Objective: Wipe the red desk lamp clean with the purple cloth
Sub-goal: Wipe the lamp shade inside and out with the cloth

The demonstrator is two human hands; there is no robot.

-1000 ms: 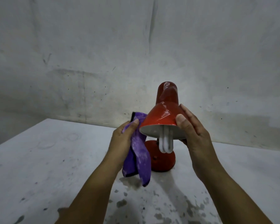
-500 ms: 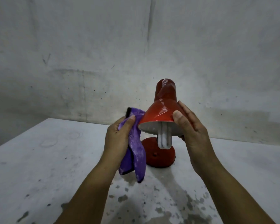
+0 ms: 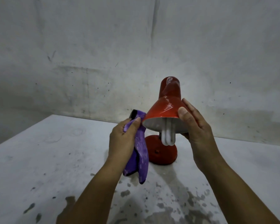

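- Step: wiping the shade of the red desk lamp (image 3: 164,109); next move likely needs the purple cloth (image 3: 138,147) pressed onto the shade's left flank and swept round.
- Left hand (image 3: 122,139) pinches the cloth at the shade's left rim.
- Right hand (image 3: 196,126) cups the shade's right side, thumb on the rim.
- Lamp stands mid-table (image 3: 39,159), toward the far edge; long axis near upright, mouth and white bulb (image 3: 168,136) pointing down toward the camera.

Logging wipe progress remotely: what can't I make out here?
Head view only:
- Red metal desk lamp: neck hidden behind its shade and white bulb.
- Shade's far side faces away.
- Right hand: fingers behind shade, grip unclear.
- Purple cloth: contact with shade rim uncertain, left hand covers it.
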